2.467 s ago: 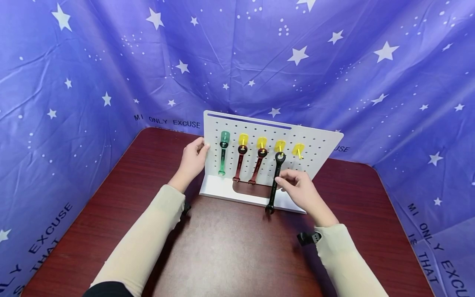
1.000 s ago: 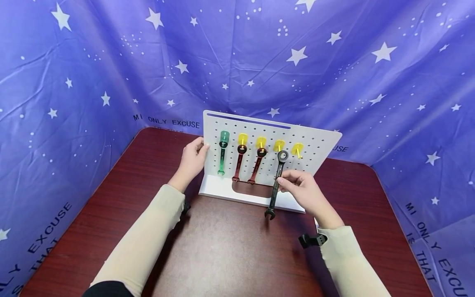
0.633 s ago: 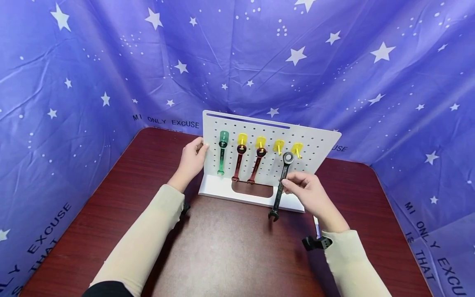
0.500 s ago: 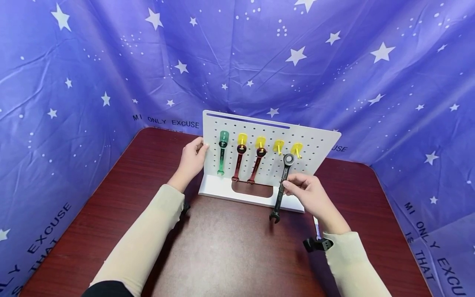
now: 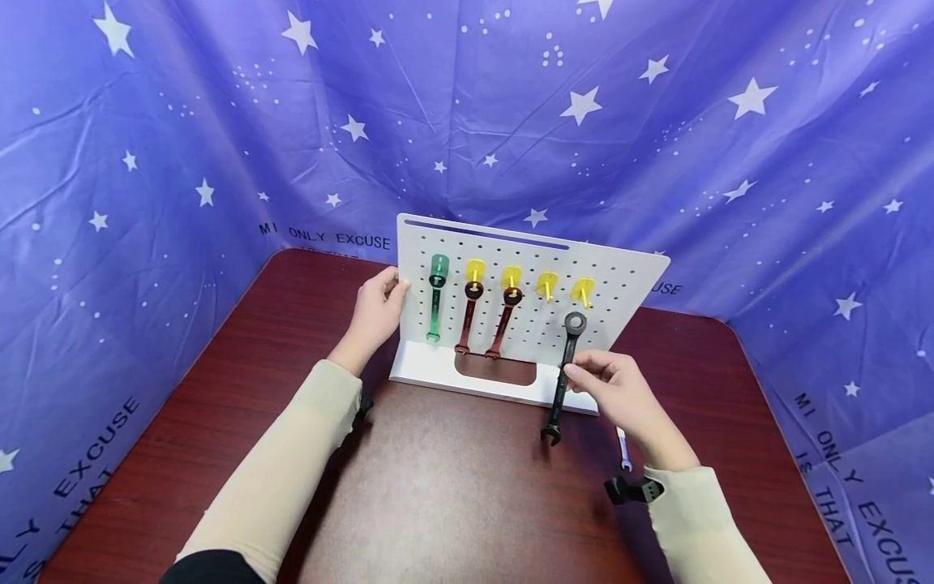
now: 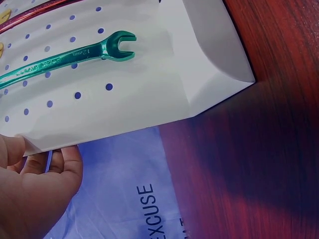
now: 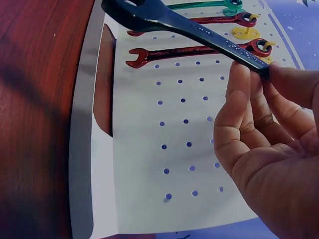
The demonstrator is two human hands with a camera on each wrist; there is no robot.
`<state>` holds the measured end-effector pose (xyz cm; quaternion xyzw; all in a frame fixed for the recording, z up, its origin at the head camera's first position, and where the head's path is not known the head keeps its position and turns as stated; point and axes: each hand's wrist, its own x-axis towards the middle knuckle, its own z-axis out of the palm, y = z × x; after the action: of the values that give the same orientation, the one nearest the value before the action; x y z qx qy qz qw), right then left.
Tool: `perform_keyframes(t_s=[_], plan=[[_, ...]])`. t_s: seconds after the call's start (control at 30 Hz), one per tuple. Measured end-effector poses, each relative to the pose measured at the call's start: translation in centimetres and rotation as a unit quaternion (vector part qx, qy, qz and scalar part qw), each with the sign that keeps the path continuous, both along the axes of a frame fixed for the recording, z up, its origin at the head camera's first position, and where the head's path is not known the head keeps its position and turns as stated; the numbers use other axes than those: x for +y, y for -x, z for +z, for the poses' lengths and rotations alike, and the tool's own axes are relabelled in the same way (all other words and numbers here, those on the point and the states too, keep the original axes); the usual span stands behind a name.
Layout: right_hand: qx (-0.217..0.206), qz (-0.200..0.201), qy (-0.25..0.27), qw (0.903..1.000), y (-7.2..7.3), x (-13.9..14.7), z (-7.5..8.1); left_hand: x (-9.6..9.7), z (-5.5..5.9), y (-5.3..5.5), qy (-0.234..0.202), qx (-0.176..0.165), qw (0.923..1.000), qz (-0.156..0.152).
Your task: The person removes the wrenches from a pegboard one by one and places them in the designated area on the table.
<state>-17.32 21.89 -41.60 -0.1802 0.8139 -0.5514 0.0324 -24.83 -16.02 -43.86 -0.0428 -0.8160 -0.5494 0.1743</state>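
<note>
My right hand (image 5: 616,395) pinches a black combination wrench (image 5: 560,397) by the middle of its handle, ring end up and open end down, in front of the white pegboard's (image 5: 620,280) lower right part. My left hand (image 5: 375,310) holds the board's left edge between thumb and fingers. A green wrench (image 5: 435,312) hangs from the leftmost, green hook. To its right, a red wrench (image 5: 468,324) and another red wrench (image 5: 500,326) hang from yellow hooks. In the right wrist view, thumb and fingertips press on the black wrench (image 7: 199,37) near the frame's right side.
Two yellow hooks on the right, one hook (image 5: 547,285) and the outer hook (image 5: 583,290), carry nothing. A purple wrench (image 5: 623,450) lies on the dark red table (image 5: 452,487), partly hidden by my right wrist. A blue star-patterned curtain (image 5: 467,105) surrounds the table.
The black wrench, first at the fourth hook, has come off it. My right hand has carried it right, down and toward me. The purple wrench has come into sight. My left hand stays on the board.
</note>
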Motion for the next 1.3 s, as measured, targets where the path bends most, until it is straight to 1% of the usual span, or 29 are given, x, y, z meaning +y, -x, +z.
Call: perform_keyframes(t_s=[0.33,0.53,0.73,0.87,1.0,1.3], plan=[[-0.014,-0.01,-0.009,0.9998,-0.6,0.8,-0.6,-0.1,0.0,0.0,-0.001,-0.003,1.0,0.0],[-0.006,-0.017,-0.025,0.9995,-0.7,1.3,-1.1,-0.1,0.1,-0.2,-0.003,-0.002,1.0,0.0],[0.004,-0.024,-0.045,0.9987,-0.7,1.9,-1.2,-0.1,0.0,0.0,0.001,-0.003,1.0,-0.003],[0.008,-0.019,-0.041,0.9989,-0.7,2.3,-1.4,-0.1,0.0,0.0,0.003,-0.001,1.0,-0.006],[0.003,-0.015,-0.033,0.9993,-0.8,2.7,-1.5,-0.1,0.0,0.1,0.003,0.002,1.0,-0.005],[-0.006,-0.018,-0.031,0.9993,-0.8,3.5,-1.7,-0.1,0.0,0.0,0.003,0.005,1.0,-0.006]])
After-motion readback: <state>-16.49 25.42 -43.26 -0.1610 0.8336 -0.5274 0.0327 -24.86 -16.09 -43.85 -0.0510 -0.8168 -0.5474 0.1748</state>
